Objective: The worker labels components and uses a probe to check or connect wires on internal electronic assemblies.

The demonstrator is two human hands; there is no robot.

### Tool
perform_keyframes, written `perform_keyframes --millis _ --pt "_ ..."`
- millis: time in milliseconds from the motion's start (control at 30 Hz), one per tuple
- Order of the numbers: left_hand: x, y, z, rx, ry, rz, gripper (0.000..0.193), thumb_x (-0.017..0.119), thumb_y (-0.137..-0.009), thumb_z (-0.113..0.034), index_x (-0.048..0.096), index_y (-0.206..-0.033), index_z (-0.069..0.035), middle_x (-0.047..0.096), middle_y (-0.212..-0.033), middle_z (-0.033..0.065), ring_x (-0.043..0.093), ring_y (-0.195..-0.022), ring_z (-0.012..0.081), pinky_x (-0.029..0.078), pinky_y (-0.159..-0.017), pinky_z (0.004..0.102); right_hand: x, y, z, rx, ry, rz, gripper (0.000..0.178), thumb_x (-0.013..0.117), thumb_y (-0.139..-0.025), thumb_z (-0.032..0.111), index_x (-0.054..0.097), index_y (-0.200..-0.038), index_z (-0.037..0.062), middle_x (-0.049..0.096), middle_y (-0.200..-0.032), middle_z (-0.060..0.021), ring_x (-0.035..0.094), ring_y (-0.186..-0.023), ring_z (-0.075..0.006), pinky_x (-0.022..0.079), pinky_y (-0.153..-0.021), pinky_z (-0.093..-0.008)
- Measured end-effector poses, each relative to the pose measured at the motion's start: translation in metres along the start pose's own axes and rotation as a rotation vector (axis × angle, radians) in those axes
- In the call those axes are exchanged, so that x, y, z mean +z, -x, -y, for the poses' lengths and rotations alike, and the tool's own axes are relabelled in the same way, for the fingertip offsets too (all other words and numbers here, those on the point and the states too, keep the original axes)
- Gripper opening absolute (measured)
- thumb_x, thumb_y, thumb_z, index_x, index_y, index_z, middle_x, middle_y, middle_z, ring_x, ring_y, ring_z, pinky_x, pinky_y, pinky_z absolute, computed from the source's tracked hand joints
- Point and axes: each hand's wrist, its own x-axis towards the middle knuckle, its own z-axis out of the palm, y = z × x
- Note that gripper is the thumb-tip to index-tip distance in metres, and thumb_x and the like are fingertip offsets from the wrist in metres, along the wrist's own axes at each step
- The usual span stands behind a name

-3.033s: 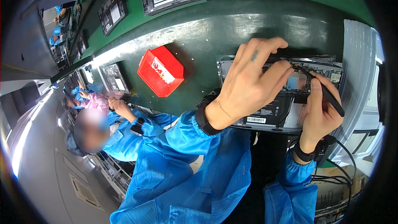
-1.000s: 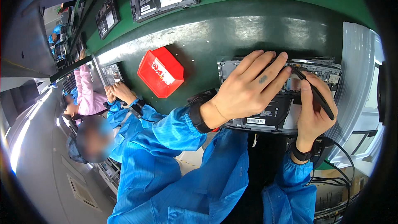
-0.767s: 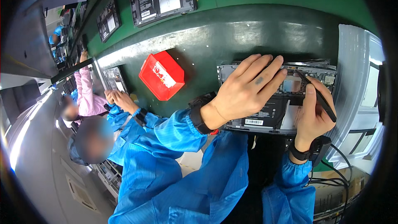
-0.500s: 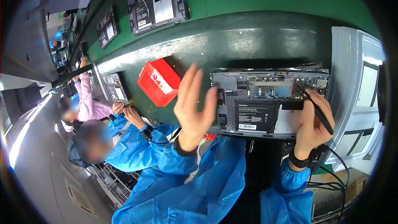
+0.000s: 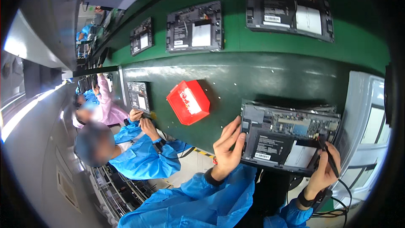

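Note:
In front of me lies an opened laptop base (image 5: pixel 274 147), its circuit board (image 5: pixel 300 127) bare along the far side and a black battery (image 5: pixel 266 147) on the near side. My left hand (image 5: pixel 228 148) grips the left edge of this base with fingers and thumb. Black tweezers (image 5: pixel 331 158) are held in my right hand (image 5: pixel 324 174) over the base's right part. Their tips reach down by the near edge of the circuit board, close to some small wires. What the tips touch is too small to tell.
A red plastic bin (image 5: pixel 189 102) stands left of the base. More opened bases (image 5: pixel 195 27) rest on the green belt beyond. White plastic trays (image 5: pixel 365 118) are at the right. At the left, a co-worker in a blue sleeve (image 5: pixel 145 156) handles another base (image 5: pixel 138 96).
My left hand, raised and spread before, has come down onto the base's left edge. The tweezer tips have moved nearer to me, from the board to its near edge. The view has shifted.

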Motion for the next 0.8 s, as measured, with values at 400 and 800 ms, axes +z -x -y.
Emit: perform_keyframes --millis 400,800 --pt "-0.112 -0.142 -0.017 -0.376 0.417 -0.273 0.023 0.066 -0.094 -0.018 0.070 -0.107 0.001 0.067 -0.097 0.0018 0.059 -0.086 0.0107 0.048 -0.077 0.0269 0.058 -0.027 0.077 -0.228 -0.525 0.250 0.035 0.075 -0.088 0.031 0.059 -0.095 0.0015 0.065 -0.086 -0.0134 0.063 -0.072 -0.0219 0.040 -0.103 -0.0657" --pt "-0.129 -0.355 0.080 0.496 -0.669 -0.401 0.029 0.069 -0.084 -0.016 0.071 -0.108 -0.002 0.071 -0.098 0.0224 0.070 -0.085 0.0369 0.056 -0.077 0.0388 0.013 -0.018 0.039 0.044 -0.370 0.114 0.027 0.080 -0.079 0.014 0.065 -0.094 -0.0027 0.069 -0.089 -0.0185 0.067 -0.080 -0.0266 0.054 -0.075 -0.0342"
